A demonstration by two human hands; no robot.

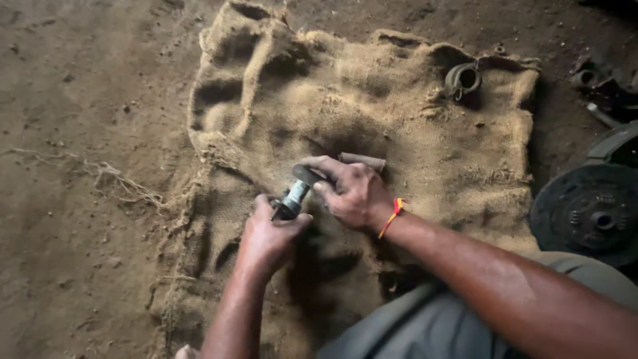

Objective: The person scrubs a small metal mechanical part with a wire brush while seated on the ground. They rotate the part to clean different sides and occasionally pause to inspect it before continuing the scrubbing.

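Head view, 1 frame.
- Left hand [266,236]: fingers wrapped round lower end of small metal shaft part [293,199], gripping it over the burlap sack [412,106].
- Right hand [352,193]: fingers curled over the part's dark rounded top end, pinching it; orange thread band [393,214] on wrist.
- Metal shaft part: tilted, held between both hands, approx. centre of sack, just above the cloth.
- Brown cylindrical piece [364,160]: on sack, just behind right hand; poss. a handle, too dim to tell.
- Ring-shaped metal piece [463,79]: far right corner of sack, well apart from hands.
- Dark round disc [588,213]: on dirt floor [80,100], right of sack.
- Loose fibre strands [113,179]: left of sack.
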